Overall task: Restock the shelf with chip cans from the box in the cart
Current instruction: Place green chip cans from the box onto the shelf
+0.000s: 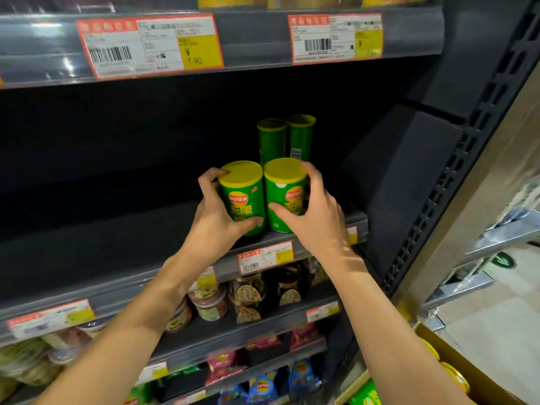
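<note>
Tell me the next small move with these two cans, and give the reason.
Probably slide both back. The left hand grips the left can and the right hand the right can, both upright at the shelf's front edge, with two more cans standing behind.

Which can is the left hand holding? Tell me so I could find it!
Look at the dark, mostly bare shelf in the middle. Four green chip cans stand near its right end. The left hand holds the front left can, nearest the edge, logo facing out.
</note>
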